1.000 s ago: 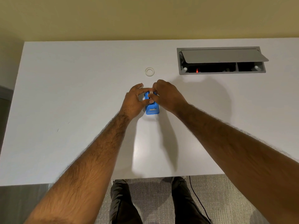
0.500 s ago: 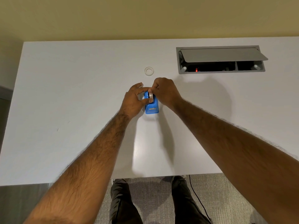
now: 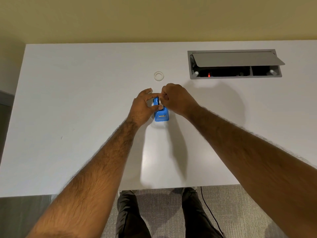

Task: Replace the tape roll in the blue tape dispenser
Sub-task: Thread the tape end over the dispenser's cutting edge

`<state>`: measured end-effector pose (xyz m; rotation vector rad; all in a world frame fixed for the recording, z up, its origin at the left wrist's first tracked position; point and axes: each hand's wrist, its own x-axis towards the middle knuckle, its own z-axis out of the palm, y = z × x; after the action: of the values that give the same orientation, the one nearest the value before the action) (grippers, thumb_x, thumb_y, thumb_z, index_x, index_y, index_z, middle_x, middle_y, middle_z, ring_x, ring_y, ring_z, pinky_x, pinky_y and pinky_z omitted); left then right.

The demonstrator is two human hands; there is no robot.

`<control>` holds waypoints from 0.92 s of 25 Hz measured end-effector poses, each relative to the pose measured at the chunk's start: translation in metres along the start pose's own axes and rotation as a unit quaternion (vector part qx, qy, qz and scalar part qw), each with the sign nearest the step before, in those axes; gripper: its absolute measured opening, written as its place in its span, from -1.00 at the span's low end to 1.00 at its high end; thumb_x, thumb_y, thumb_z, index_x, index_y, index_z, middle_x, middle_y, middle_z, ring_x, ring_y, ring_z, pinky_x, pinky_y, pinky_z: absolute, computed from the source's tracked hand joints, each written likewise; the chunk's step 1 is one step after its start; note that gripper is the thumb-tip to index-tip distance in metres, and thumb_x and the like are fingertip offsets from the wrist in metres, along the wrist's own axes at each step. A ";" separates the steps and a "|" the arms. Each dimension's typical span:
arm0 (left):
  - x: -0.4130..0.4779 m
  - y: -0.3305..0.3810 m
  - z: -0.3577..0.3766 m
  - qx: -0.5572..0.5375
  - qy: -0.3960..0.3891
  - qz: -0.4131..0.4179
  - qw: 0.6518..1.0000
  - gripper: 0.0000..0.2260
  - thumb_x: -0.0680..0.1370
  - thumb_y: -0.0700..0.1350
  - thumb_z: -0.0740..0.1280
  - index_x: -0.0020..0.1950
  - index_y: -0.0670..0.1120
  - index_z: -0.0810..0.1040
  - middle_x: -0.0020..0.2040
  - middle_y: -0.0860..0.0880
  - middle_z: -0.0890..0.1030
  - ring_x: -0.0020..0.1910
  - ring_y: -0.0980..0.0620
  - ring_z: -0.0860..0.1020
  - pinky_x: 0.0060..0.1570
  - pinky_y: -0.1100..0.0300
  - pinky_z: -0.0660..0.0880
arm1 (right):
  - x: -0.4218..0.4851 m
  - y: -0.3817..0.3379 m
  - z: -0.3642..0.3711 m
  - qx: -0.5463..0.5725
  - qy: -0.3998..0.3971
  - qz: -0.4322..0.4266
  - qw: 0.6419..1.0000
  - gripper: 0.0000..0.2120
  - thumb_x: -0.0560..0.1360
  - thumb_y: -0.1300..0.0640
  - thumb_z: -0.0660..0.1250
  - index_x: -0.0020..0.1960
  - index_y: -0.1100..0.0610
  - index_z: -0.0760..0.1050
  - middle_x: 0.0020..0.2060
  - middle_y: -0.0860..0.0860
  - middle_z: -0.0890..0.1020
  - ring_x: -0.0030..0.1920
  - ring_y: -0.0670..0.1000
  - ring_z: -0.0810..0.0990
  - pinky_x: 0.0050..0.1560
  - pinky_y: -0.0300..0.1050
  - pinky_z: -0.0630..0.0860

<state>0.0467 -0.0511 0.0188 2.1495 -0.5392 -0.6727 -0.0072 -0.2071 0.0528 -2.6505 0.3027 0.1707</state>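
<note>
The blue tape dispenser (image 3: pixel 161 115) stands on the white desk (image 3: pixel 85 100) at the middle. My left hand (image 3: pixel 143 107) grips its left side with thumb and fingers. My right hand (image 3: pixel 176 98) pinches a clear tape roll (image 3: pixel 159 102) at the top of the dispenser, fingers curled around it. The roll is partly hidden by my fingers, and I cannot tell how deep it sits in the dispenser. A second small white tape ring (image 3: pixel 158 76) lies flat on the desk just behind my hands.
A grey cable box (image 3: pixel 235 64) with its lid propped open is set into the desk at the back right. A black cable (image 3: pixel 211 213) hangs below the desk's front edge beside my legs.
My right hand has shifted slightly up and to the right on the roll, and its fingers have curled tighter. The left hand keeps its hold on the dispenser.
</note>
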 end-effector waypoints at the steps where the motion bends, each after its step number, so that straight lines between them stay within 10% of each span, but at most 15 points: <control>1: 0.000 0.000 0.000 0.001 0.000 0.000 1.000 -0.57 0.43 0.03 0.53 0.30 0.14 0.60 0.50 -0.01 0.41 0.48 0.02 0.34 0.48 -0.13 0.25 | 0.000 0.000 -0.001 -0.007 -0.001 -0.006 1.000 -0.86 0.50 0.13 0.27 -0.17 0.20 0.49 -0.25 0.10 0.53 -0.26 0.03 0.51 -0.23 -0.12 0.45; 23: -0.001 0.003 0.000 0.001 0.000 -0.010 1.000 -0.58 0.45 0.01 0.52 0.31 0.08 0.60 0.50 -0.02 0.41 0.46 0.00 0.36 0.48 -0.10 0.26 | 0.009 -0.002 0.004 -0.004 0.015 0.038 0.999 -0.83 0.56 0.12 0.23 -0.09 0.19 0.52 -0.23 0.09 0.60 -0.23 0.02 0.57 -0.09 -0.11 0.56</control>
<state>0.0459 -0.0522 0.0214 2.1602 -0.5183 -0.6831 0.0016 -0.2052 0.0490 -2.6537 0.4134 0.1578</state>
